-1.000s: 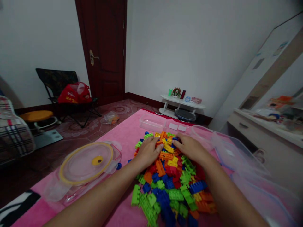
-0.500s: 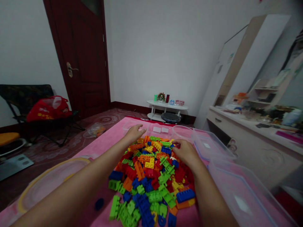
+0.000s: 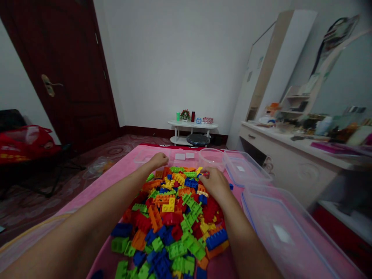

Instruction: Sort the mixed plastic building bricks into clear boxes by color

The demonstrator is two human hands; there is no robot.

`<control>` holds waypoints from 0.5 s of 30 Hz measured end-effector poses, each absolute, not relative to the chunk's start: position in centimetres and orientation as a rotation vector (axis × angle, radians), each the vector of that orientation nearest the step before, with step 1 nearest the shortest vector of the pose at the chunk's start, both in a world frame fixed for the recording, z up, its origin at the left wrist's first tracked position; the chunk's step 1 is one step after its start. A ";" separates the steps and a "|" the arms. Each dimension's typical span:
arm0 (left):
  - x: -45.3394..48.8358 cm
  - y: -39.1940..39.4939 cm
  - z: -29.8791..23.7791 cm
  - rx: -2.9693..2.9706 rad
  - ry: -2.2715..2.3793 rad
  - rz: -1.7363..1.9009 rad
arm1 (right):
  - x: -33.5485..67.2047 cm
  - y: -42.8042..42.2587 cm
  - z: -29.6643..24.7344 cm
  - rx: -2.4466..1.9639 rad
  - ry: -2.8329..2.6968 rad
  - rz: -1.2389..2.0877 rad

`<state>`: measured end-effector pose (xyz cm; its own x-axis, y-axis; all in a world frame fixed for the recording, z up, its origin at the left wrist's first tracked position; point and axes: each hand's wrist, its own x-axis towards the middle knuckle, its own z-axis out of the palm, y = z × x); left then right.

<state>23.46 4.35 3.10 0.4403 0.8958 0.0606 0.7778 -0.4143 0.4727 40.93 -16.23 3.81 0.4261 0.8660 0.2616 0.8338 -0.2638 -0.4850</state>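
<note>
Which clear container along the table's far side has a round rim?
The clear tub just beyond the right hand, left of the farther blue-edged container. Its rim curves round; the others have straight sides.

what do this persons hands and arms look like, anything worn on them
The left hand and right hand are ungloved. The left forearm and right forearm taper toward the hands, with no sleeve, watch or bracelet in view. No cables or clear markings show; finer details are too small to tell.

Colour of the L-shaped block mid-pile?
The L-shaped block is yellow; best seen in the head view.
</note>
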 end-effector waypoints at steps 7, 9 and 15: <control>23.9 4.4 2.8 2.325 1.481 0.450 | 40.7 -16.5 4.2 -2.172 -1.446 0.101; 23.9 4.2 2.9 2.324 1.532 0.481 | 40.8 -16.5 4.2 -2.167 -1.440 0.091; 24.3 3.4 3.9 2.404 1.599 0.653 | 41.3 -16.3 3.9 -2.103 -1.434 0.069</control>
